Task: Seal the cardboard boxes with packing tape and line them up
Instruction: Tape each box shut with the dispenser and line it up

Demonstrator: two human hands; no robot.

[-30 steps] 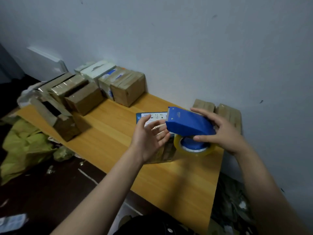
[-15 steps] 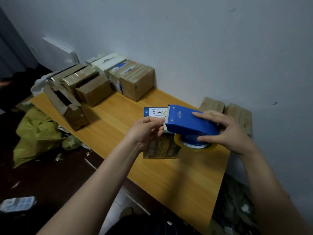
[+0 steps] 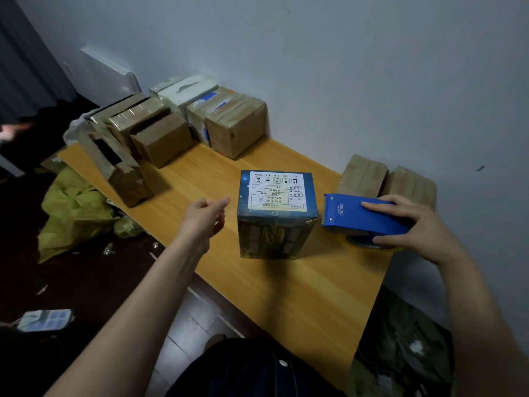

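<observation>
The blue box [image 3: 276, 213] stands mid-frame, just right of your empty, loose left hand [image 3: 204, 217]; your right hand [image 3: 423, 224] grips the tape dispenser [image 3: 362, 214].

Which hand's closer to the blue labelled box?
Left. The left hand hovers just left of the blue labelled box, not touching; the right hand is farther to its right, gripping the tape dispenser.

Wooden table [image 3: 300, 296], light oak top, pushed against a plain grey-white wall [image 3: 343, 67]. The wall has a small dark mark [image 3: 480, 168] at right. A white flat panel [image 3: 108, 75] leans on the wall past the table's far end. On the dark floor [image 3: 86, 282] left of the table: a crumpled yellow-green plastic bag [image 3: 74, 213], scattered scraps, and a blue-white blister pack [image 3: 45, 319]. A dark crumpled bag [image 3: 406, 339] lies under the table's right end.
</observation>
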